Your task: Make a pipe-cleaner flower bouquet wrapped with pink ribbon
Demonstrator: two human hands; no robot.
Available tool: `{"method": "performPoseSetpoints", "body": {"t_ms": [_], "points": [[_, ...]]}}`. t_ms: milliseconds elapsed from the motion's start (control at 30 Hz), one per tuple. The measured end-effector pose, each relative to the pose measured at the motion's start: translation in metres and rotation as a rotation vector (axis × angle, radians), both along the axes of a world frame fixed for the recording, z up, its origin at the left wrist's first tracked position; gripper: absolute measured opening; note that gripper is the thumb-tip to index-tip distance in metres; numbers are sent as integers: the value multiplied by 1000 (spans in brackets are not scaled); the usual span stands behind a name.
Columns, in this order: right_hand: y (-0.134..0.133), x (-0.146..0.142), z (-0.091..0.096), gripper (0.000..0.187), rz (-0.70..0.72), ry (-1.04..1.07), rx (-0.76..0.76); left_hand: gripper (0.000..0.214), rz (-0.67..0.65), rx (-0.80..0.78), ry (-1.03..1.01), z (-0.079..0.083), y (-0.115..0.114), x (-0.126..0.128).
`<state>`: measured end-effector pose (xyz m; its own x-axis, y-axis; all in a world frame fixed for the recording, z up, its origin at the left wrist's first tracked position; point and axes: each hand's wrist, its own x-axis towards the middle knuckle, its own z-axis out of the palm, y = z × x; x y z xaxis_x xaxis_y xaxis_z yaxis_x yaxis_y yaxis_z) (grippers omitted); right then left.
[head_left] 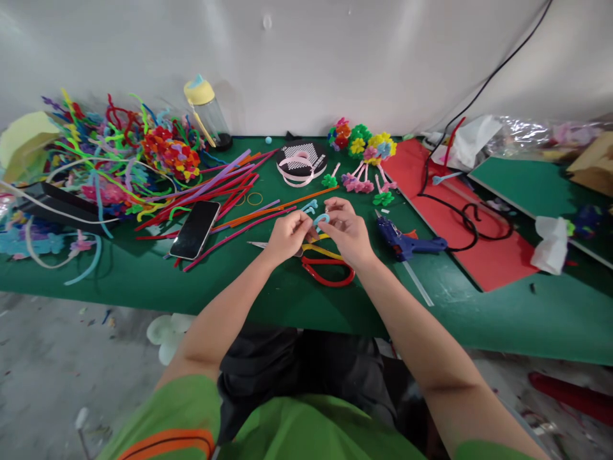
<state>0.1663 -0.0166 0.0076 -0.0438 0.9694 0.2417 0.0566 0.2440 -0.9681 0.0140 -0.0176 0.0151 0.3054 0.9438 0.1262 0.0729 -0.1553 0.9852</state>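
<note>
My left hand (286, 235) and my right hand (348, 231) meet over the green table (143, 281), fingers pinched on a light blue pipe cleaner (320, 220) curled between them. Just beneath the hands lie scissors with red handles (330, 271) and a yellow pipe cleaner (322, 250). A second light blue curl (309, 206) rests just beyond my fingers.
A black phone (195, 229) and long loose pipe cleaners (225, 188) lie left. A big tangled pile (119, 153) fills the far left. A blue glue gun (407, 241) lies right by a red mat (460, 217). Ribbon spool (301, 160), finished flowers (364, 156), a bottle (205, 112) stand behind.
</note>
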Motion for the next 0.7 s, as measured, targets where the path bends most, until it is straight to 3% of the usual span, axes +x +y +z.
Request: {"method": "performPoseSetpoints", "body": {"t_ms": [267,400,533,633,700], "points": [[0,3,4,3,94,-149,97,27,-246,-416,-343,-6,7,-4],[1,3,5,5,127,-198,97,29,-289,-463,-359,-5,6,-2],[2,2,3,11,-47,-204,-4,26,-20,-216,-132,-6,6,1],[2,0,2,19,-122,-206,-66,20,195,118,156,-8,5,1],[2,0,1,22,-106,-190,-104,16,268,406,372,-11,4,-1]]}}
